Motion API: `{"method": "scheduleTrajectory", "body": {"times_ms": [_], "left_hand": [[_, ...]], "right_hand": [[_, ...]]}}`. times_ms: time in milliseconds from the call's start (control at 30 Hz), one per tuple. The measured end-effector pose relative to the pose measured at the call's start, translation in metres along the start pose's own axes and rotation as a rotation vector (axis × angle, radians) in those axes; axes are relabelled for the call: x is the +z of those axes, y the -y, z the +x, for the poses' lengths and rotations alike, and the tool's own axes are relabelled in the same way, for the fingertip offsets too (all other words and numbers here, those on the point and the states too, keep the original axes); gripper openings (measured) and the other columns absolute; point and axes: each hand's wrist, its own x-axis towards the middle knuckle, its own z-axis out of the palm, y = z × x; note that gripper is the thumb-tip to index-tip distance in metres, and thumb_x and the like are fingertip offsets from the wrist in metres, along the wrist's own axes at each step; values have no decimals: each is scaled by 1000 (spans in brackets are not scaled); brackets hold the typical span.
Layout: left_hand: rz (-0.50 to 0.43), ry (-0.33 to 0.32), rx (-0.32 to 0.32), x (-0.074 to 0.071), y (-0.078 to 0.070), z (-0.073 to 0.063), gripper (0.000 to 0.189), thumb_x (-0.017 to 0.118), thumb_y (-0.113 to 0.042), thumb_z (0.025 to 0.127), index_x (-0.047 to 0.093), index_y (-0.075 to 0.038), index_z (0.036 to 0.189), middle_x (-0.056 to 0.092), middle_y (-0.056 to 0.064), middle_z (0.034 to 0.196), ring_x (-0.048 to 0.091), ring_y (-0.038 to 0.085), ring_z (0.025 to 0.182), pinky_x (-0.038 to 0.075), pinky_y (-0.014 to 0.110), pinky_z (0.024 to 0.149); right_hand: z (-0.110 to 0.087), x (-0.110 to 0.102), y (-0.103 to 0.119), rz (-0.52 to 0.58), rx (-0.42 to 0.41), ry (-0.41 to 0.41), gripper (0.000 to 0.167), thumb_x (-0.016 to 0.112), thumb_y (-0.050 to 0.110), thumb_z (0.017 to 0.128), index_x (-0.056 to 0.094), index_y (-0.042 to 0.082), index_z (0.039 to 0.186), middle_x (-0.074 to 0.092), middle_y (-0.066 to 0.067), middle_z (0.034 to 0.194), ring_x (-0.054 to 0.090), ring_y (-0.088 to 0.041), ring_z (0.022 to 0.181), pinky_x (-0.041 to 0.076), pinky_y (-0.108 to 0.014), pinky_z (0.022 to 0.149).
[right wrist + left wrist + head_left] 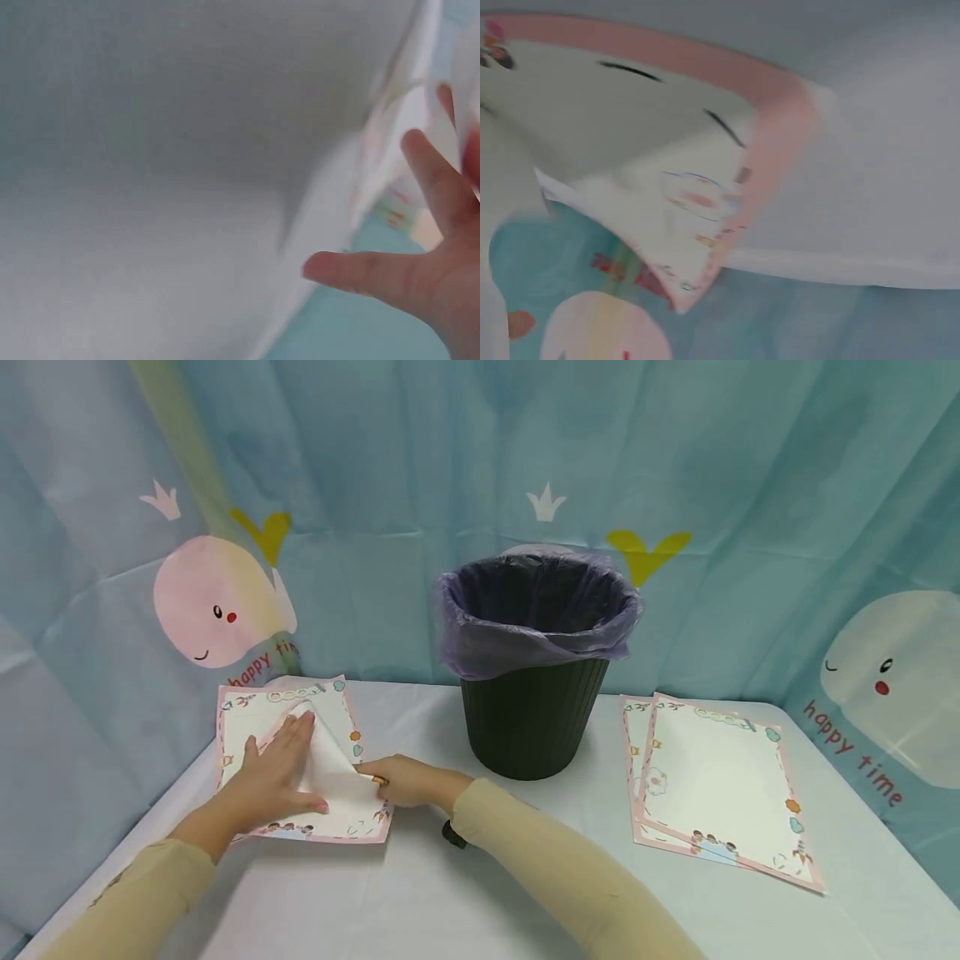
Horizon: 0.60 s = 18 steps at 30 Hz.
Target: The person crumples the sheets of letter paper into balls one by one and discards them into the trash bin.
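Two overlapping sheets of pink-bordered paper lie at the left of the table in the head view. The top sheet is partly folded over, its plain white flap rising to a point at the upper end. My left hand rests flat on this sheet, fingers spread and thumb out to the right. At the sheet's right edge, my right hand, with a ring on one finger, pinches the paper; its fingertips are partly hidden. In the left wrist view the printed corner of a sheet bends up.
A black bin with a purple liner stands at the back middle. Two more bordered sheets overlap at the right. A small dark object lies under the right forearm. The blue curtain closes off the back and sides.
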Motion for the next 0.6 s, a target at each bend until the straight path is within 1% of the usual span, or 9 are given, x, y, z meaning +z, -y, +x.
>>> {"method": "scheduleTrajectory", "body": {"times_ms": [133,233,267,300,367,433,500,533,600], "left_hand": [[-106,-37,-37,-2,-28,1,130,77,-62,69,1,1,153,19,31,153,19,47,140,-2,77,99],[-202,-118,-13,-5,-50,0,115,77,-51,77,9,4,152,34,31,147,32,48,134,0,74,103],[-216,-146,-3,-7,-57,-1,109,76,-47,80,12,5,152,40,30,144,35,48,132,2,73,104],[-223,-173,8,-9,-63,-2,103,75,-42,83,14,6,151,45,29,141,38,47,130,5,72,105],[-237,-215,12,-14,-75,-5,93,74,-35,85,19,5,149,51,28,135,39,52,126,14,73,102],[-222,-263,47,-16,-84,-8,87,75,-28,85,24,6,147,57,26,128,45,52,118,28,69,97],[-206,-341,110,-17,-91,-11,81,78,-17,81,30,6,143,60,24,122,51,49,109,37,63,89],[-207,-392,149,-17,-95,-11,79,79,-11,78,33,6,140,62,24,118,53,47,104,40,59,84],[-239,-498,216,-17,-104,-11,74,78,3,73,38,6,134,64,20,110,56,35,94,39,48,77]], "right_hand": [[-18,-13,6,83,-174,-103,64,52,-8,95,42,26,148,58,0,132,54,-4,88,42,-13,66],[-30,-23,13,129,-290,-200,68,52,-12,94,37,23,151,60,-4,131,57,-1,102,44,-11,77],[-34,-25,15,146,-300,-239,67,52,-9,95,35,23,151,62,-6,127,59,-2,97,44,-12,75],[-37,-28,16,171,-302,-277,67,53,-7,95,33,21,152,62,-7,128,60,-4,98,44,-12,77],[-43,-32,15,253,-251,-339,69,59,1,95,28,21,154,63,-11,118,61,-10,98,47,-16,75],[-48,-36,12,356,-186,-361,74,62,11,95,20,20,156,56,-11,130,57,-17,108,49,-22,79],[-54,-41,8,455,-119,-325,84,65,22,94,10,18,157,43,-12,143,47,-25,126,49,-30,90],[-57,-43,7,512,-89,-282,88,65,26,93,5,19,157,36,-12,149,41,-28,132,46,-36,96],[-63,-47,4,570,-36,-175,93,62,41,93,-2,20,157,23,-9,158,32,-29,139,40,-44,103]]}}
